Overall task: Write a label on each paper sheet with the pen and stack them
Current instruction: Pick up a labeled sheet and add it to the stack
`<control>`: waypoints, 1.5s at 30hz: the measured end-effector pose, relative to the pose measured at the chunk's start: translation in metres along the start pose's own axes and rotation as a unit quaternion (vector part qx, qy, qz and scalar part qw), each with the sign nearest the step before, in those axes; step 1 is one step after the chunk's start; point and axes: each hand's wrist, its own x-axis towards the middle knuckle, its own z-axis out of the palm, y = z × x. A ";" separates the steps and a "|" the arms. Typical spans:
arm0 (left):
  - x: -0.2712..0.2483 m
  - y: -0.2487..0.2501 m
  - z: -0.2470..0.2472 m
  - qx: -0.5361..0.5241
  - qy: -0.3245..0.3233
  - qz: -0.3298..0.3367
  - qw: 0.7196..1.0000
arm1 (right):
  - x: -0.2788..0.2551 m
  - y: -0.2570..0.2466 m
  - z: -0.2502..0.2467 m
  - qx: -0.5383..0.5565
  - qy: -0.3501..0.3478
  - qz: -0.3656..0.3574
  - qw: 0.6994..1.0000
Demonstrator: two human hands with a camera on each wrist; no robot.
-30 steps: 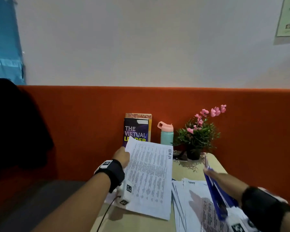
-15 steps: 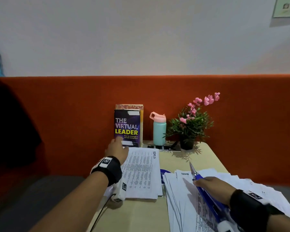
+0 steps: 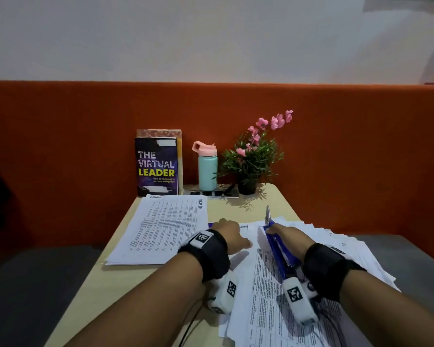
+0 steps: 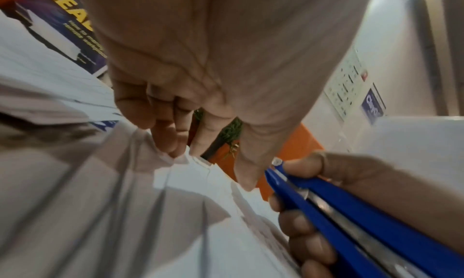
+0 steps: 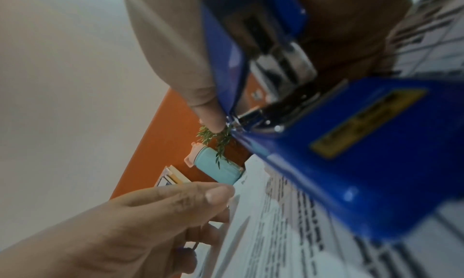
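Observation:
A neat stack of labelled sheets (image 3: pixel 166 229) lies on the left of the table (image 3: pixel 236 211), handwriting on its top right corner. A loose, fanned pile of printed sheets (image 3: pixel 311 246) covers the right side. My left hand (image 3: pixel 227 227) sits at that pile's far left corner, fingers (image 4: pixel 173 143) curled onto the top sheet's corner (image 4: pixel 198 163) and thumb beside it. My right hand (image 3: pixel 281 232) rests on the pile and grips a long blue stapler-like tool (image 5: pixel 364 143). A thin silver tip (image 3: pixel 268 214), perhaps the pen, pokes out past its fingers.
At the table's far edge, against an orange padded wall, stand a purple book (image 3: pixel 157 166), a teal bottle with a pink lid (image 3: pixel 207 171) and a potted plant with pink flowers (image 3: pixel 251 161). Grey seat cushions flank the narrow table.
My left hand laid the labelled sheet on the left stack, let it go and crossed right to the loose pile's corner. My right hand slid forward over the pile.

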 end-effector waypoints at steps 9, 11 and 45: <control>0.015 0.014 0.003 -0.172 0.024 -0.062 0.983 | -0.008 0.011 -0.013 0.244 -0.036 0.024 0.969; 0.017 0.014 0.004 -0.176 0.031 -0.052 0.982 | -0.010 0.013 -0.014 0.265 -0.051 0.022 0.963; 0.001 -0.025 -0.012 -0.090 0.024 -0.061 0.994 | -0.024 -0.021 0.029 -0.353 -0.088 -0.242 0.899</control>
